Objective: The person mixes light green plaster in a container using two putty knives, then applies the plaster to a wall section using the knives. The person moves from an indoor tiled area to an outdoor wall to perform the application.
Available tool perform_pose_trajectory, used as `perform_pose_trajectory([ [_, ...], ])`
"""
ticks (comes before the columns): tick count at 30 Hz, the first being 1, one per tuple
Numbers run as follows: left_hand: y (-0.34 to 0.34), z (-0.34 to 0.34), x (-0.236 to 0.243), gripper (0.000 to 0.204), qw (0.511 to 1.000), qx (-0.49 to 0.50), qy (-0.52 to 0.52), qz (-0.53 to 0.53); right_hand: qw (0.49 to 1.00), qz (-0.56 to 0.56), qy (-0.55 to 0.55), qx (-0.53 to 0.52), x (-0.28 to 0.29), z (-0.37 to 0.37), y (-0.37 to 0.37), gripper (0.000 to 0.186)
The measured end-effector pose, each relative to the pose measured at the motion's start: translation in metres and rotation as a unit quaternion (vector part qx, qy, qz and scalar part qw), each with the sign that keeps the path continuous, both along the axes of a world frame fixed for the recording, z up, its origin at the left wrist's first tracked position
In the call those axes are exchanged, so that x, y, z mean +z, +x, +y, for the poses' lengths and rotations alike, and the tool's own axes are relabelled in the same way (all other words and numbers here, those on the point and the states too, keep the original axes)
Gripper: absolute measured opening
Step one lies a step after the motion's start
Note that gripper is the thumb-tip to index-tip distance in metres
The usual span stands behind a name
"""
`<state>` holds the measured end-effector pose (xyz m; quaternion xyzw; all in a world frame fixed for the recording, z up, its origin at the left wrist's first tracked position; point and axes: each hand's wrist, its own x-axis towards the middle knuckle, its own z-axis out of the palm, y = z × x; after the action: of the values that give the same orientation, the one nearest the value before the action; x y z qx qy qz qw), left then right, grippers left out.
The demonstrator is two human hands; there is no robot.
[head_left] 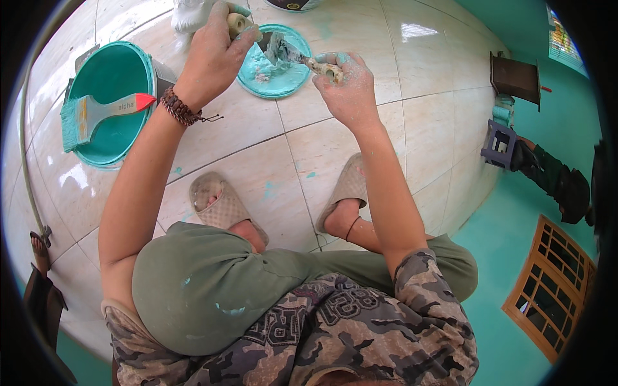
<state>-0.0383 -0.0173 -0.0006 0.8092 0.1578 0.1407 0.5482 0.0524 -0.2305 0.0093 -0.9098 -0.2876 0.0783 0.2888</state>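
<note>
My left hand (215, 55) is closed around the pale handle of a putty knife (239, 24). A second putty knife (326, 69), its handle worn and paint-stained, is gripped in my right hand (351, 90). The two blades meet or nearly meet above a round teal lid (296, 85), and whitish putty (278, 50) clings to them. More putty lies smeared on the lid, which rests on the floor. To the left of my left forearm stands a teal-coated bucket (153, 71). Across its mouth lies a wide paintbrush (106, 116) with teal bristles and a red-tipped handle.
A white bag-like bundle (188, 18) and part of another bucket (293, 5) are beyond the lid. My sandalled feet stand on the tiled floor (251, 145). At the right are a grey stool (499, 145), a dark wooden piece (515, 78) and another person (553, 180).
</note>
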Motion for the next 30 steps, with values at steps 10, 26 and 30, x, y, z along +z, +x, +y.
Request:
perform_pose_trajectory([
  [10, -0.006, 0.005, 0.007, 0.03, 0.999, 0.001, 0.047, 0.003, 0.988, 0.11, 0.023, -0.103, -0.004, 0.002, 0.015, 0.037],
  [26, 0.001, -0.001, 0.0, 0.031, 0.999, 0.008, 0.041, -0.019, 0.991, 0.11, 0.04, -0.066, 0.025, 0.011, -0.003, 0.032],
  [30, 0.001, 0.002, -0.002, 0.031, 0.997, 0.015, 0.059, -0.035, 0.972, 0.176, 0.069, -0.141, 0.033, -0.007, 0.002, 0.031],
])
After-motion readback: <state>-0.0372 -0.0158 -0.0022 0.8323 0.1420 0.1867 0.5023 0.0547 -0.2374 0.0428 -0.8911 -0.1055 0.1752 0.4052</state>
